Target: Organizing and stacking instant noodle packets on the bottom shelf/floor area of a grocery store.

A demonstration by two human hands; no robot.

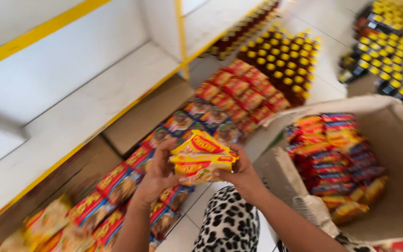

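Both hands meet at chest height over the floor, sharing a small stack of yellow packets (204, 158). Left hand (157, 179) is curled round the stack's left end, thumb on top. Right hand (241, 176) closes on the right end, fingers underneath. Neither is nearer; the stack sits squarely between them, its long axis running left to right and tipped slightly down toward the right hand.

Open cardboard box (397, 140) stands just to the right of the right forearm, half filled with red and yellow packets. White shelf with yellow edging (85, 112) rises to the left, beyond the left hand. Rows of red packets (239, 95) lie on the floor straight ahead, and dark bottles with yellow caps (281, 60) stand past those.

How many packets make up the stack is hard to count; motion blur smears the edges. The right fingertips are hidden beneath it. The spotted fabric (229, 224) below is cut off at the frame bottom.
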